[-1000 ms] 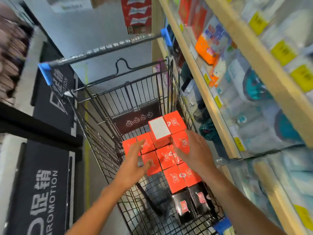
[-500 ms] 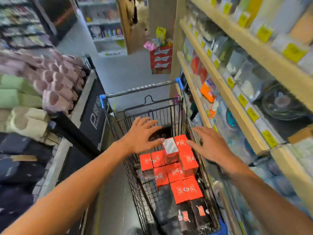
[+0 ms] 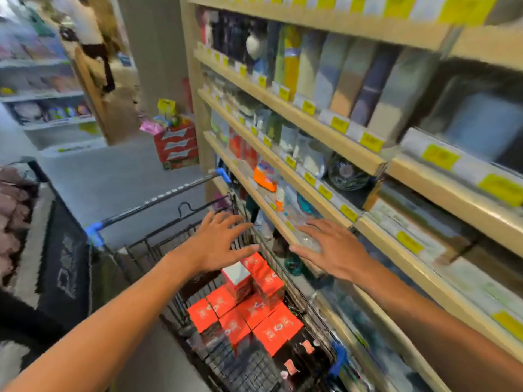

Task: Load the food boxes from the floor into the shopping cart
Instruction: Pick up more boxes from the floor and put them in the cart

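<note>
Hands, left (image 3: 218, 244) and right (image 3: 331, 250), are hovering spread and empty above cart (image 3: 158, 250); boxes (image 3: 243, 315) are lying beside shelf (image 3: 283, 230).

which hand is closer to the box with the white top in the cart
Left. The left hand hovers open just above the white-topped box, while the right hand is spread off to the side, over the shelf edge beyond the cart wall.
</note>
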